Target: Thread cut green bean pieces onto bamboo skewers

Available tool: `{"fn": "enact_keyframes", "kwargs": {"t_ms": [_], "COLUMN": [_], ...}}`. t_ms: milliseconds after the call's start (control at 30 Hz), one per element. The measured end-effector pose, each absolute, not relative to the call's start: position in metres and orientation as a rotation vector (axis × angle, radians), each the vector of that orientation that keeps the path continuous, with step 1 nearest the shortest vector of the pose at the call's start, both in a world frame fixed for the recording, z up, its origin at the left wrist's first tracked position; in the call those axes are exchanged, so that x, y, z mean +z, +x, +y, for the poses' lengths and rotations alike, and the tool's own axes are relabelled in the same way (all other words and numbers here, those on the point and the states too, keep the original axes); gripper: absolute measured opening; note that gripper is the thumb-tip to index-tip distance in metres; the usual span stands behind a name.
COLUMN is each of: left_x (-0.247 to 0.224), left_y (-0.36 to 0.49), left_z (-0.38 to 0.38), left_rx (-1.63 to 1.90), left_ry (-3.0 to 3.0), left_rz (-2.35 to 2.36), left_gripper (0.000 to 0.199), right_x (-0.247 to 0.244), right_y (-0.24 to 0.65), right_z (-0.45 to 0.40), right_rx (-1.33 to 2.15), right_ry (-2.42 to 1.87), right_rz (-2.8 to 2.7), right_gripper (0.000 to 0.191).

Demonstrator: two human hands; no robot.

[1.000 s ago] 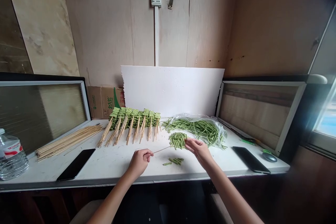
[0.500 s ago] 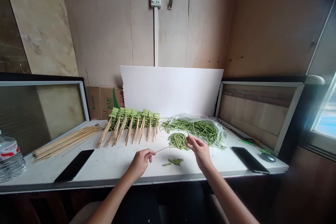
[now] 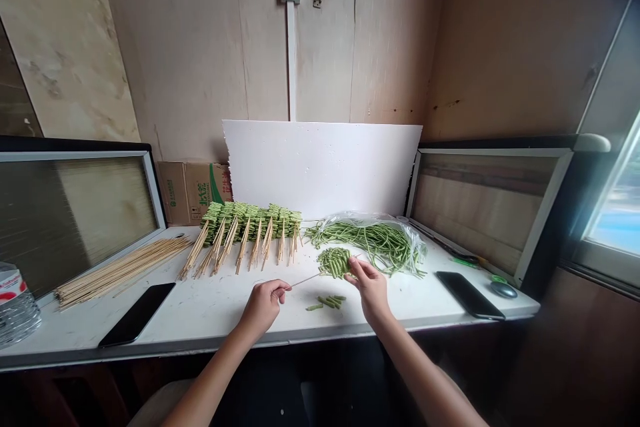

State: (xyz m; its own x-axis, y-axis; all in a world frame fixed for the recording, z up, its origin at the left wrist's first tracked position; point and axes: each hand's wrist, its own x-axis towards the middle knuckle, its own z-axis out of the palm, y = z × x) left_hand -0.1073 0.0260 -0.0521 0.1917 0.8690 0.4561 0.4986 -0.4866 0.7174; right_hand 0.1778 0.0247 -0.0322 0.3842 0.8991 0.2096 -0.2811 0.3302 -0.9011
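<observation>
My left hand is closed on a thin wooden skewer, which points right toward my other hand. My right hand pinches green bean pieces at the skewer's far end; the fingers partly hide them. Cut bean pieces lie heaped just left of my right fingers. Nearer the table's front, several loose pieces rest between my hands. Long uncut green beans spill from a clear plastic bag behind. Stacked skewers of beans stand at the back left, their sticks pointing forward.
Bare skewers lie in a bundle on the left, near a black phone and a water bottle. Another phone and a mouse are on the right. A white board stands at the back.
The camera view has shifted slightly. My right fingers have moved a little left along the skewer, while my left hand keeps its hold on the stick.
</observation>
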Motion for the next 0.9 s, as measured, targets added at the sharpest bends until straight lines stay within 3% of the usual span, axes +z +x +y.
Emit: {"fn": "enact_keyframes", "kwargs": {"t_ms": [333, 567, 900], "left_x": [-0.047, -0.062, -0.070], "left_y": [-0.117, -0.117, -0.116], "left_z": [0.032, 0.038, 0.041], "left_rx": [1.269, 1.238, 1.209], "left_ry": [2.005, 1.968, 1.990], "left_rz": [1.400, 1.429, 1.411], "left_gripper": [0.035, 0.033, 0.035], "right_x": [-0.020, -0.036, -0.040], "right_y": [0.189, 0.209, 0.213], "right_z": [0.026, 0.024, 0.030], "right_rx": [0.889, 0.381, 0.349], "right_ry": [-0.982, -1.394, -1.372], "right_rz": [-1.178, -2.075, -2.013], "right_gripper": [0.047, 0.014, 0.013]}}
